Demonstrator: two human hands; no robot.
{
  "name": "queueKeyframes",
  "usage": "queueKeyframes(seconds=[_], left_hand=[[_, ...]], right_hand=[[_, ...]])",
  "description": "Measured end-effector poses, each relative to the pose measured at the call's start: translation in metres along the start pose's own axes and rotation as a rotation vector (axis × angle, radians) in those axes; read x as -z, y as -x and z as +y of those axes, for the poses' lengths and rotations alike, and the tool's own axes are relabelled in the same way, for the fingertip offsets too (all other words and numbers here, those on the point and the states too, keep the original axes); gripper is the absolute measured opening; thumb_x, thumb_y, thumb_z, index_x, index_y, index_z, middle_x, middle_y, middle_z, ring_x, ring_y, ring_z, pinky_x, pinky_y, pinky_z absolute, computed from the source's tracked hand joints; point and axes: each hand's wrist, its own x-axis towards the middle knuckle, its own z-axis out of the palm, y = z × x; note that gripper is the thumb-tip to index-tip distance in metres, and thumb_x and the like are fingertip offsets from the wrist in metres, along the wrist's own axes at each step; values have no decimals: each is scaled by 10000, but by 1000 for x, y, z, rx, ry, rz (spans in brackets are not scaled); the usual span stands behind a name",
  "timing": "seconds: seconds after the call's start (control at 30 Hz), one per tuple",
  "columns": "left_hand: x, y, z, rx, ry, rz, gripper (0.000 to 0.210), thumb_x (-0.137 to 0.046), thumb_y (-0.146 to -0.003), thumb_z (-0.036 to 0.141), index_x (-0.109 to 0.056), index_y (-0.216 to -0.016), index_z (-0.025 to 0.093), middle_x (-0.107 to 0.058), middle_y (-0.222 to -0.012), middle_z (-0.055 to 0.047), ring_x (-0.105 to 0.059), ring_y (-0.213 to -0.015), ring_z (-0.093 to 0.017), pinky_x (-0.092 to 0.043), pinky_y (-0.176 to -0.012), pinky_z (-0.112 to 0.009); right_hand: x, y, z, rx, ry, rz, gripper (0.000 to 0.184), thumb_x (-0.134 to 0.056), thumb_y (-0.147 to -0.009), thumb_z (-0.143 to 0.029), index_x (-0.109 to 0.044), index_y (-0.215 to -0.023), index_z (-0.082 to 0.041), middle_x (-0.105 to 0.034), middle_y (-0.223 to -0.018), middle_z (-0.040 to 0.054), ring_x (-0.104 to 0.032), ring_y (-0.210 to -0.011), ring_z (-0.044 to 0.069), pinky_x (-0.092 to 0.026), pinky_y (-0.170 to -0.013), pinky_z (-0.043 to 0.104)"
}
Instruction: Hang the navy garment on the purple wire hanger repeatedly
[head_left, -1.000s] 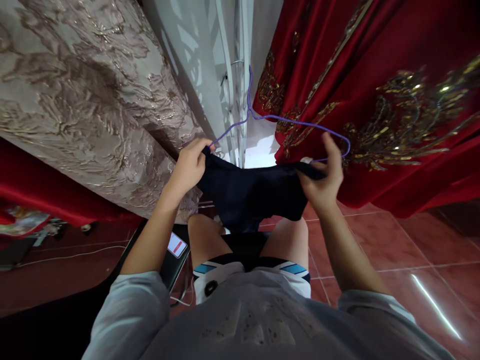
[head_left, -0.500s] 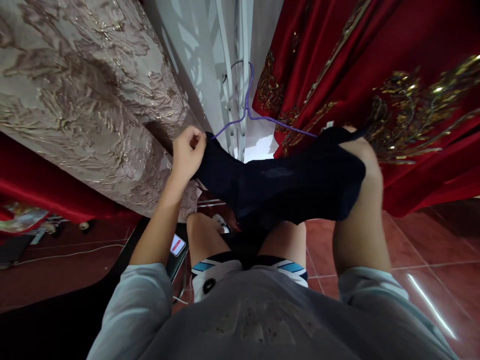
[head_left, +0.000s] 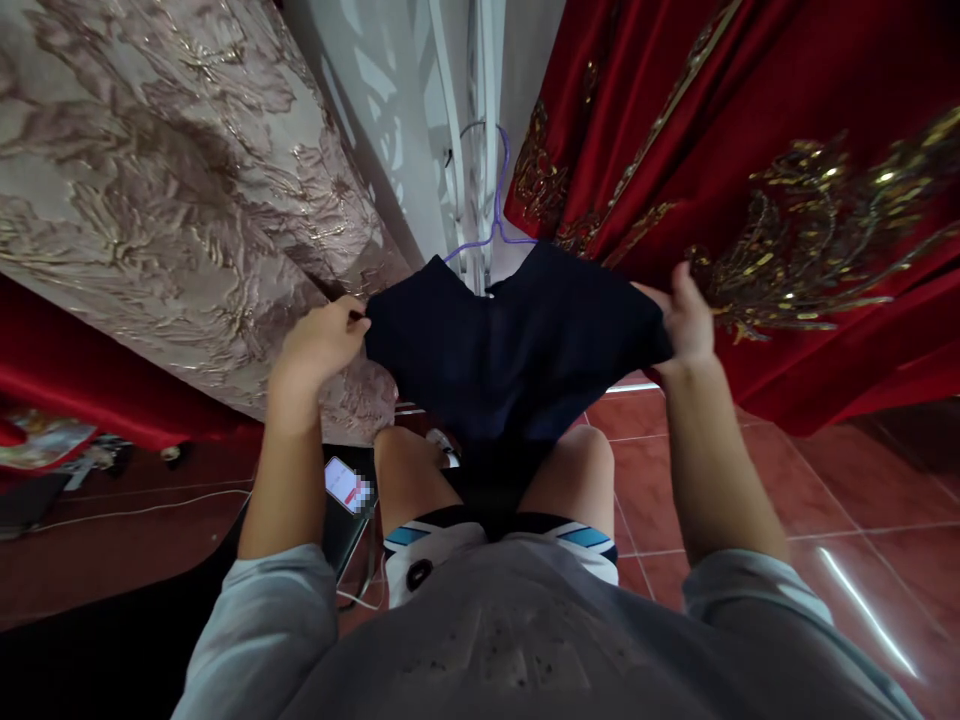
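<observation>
A dark navy garment [head_left: 517, 345] hangs spread over a thin purple wire hanger [head_left: 497, 195], whose hook reaches up to a white metal rail [head_left: 480, 150]. My left hand [head_left: 322, 340] grips the garment's left edge. My right hand [head_left: 686, 320] holds its right edge, against the red cloth. The hanger's arms are hidden under the fabric; only its neck and hook show. The garment's lower part drops down between my knees.
A beige and gold brocade cloth [head_left: 165, 200] hangs at the left, a red cloth with gold embroidery [head_left: 787, 180] at the right. Below is a red tiled floor [head_left: 825, 490]. A phone [head_left: 347, 487] lies on a dark seat by my left thigh.
The garment, bunched between my hands a second ago, is now pulled over the hanger's arms and spread flat. My right hand came out from under the cloth to its right edge.
</observation>
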Motion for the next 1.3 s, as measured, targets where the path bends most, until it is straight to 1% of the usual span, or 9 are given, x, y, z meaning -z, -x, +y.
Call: queueKeyframes(seconds=[0.1, 0.17, 0.33, 0.53, 0.7, 0.8, 1.07, 1.2, 1.3], left_hand=[[14, 11, -11, -28, 53, -286, 388, -753, -826, 298, -725, -1200, 200, -779, -922, -65, -728, -789, -263, -594, -839, -430], [20, 17, -6, -161, 156, -410, 505, -729, -836, 343, -686, -1329, 241, -806, -983, -52, -758, -813, -245, -621, -782, -373], [19, 21, 29, -269, 414, -466, 617, -663, -886, 318, -554, -1493, 344, -804, -1134, -73, -723, -611, -160, -547, -472, -231], [-5, 25, 55, -315, 607, 69, 352, -686, -928, 368, -600, -1247, 244, -756, -1243, -105, -702, -606, -110, -499, -454, -192], [-18, 30, 64, -450, 495, 290, 87, -649, -901, 262, -658, -973, 213, -759, -1033, -60, -732, -870, -172, -610, -752, -302], [-21, 33, 67, -504, 447, 414, 141, -561, -815, 117, -604, -733, 224, -666, -807, -24, -648, -780, -169, -562, -763, -350], [-31, 41, 65, -448, 402, 494, 162, -498, -581, 127, -374, -567, 230, -424, -558, 10, -446, -604, -165, -448, -674, -378], [-32, 47, 66, -396, 416, 462, 196, -523, -617, 151, -353, -550, 223, -416, -534, 8, -448, -597, -161, -411, -626, -351], [-28, 50, 78, -296, 628, 363, 45, -569, -750, 201, -546, -763, 237, -555, -662, 11, -550, -652, -155, -480, -675, -328]], right_hand=[[7, 6, 3, -161, -344, -200, 706, -507, -930, -812, -784, -1047, -173, -772, -952, 113, -735, -815, 240, -600, -748, 381], [5, 10, -1, -206, -411, -230, 511, -788, -817, -645, -776, -1104, -221, -773, -964, 59, -721, -801, 208, -591, -740, 340], [-11, 13, -17, -122, -274, -241, 393, -770, -865, -596, -760, -1041, -245, -731, -879, 34, -656, -735, 188, -543, -624, 305], [-27, 17, -30, -39, -241, -92, 393, -724, -892, -615, -700, -879, -223, -607, -722, 12, -517, -603, 141, -406, -523, 263], [-23, 27, -36, 1, -298, 145, 319, -710, -913, -551, -704, -874, -234, -575, -716, 8, -464, -583, 132, -354, -525, 271], [-18, 39, -43, 44, -263, 195, 294, -681, -948, -534, -713, -873, -251, -555, -718, 15, -441, -580, 140, -340, -530, 289], [-33, 62, -60, 122, -155, 96, 328, -664, -983, -541, -721, -906, -228, -580, -769, 20, -493, -662, 146, -404, -594, 283], [-42, 67, -62, 101, -155, 58, 334, -643, -995, -548, -720, -926, -230, -592, -772, 20, -513, -670, 154, -411, -587, 278], [-55, 78, -71, 122, -114, 2, 313, -595, -1030, -513, -712, -952, -233, -609, -782, 18, -557, -693, 163, -451, -620, 283]])
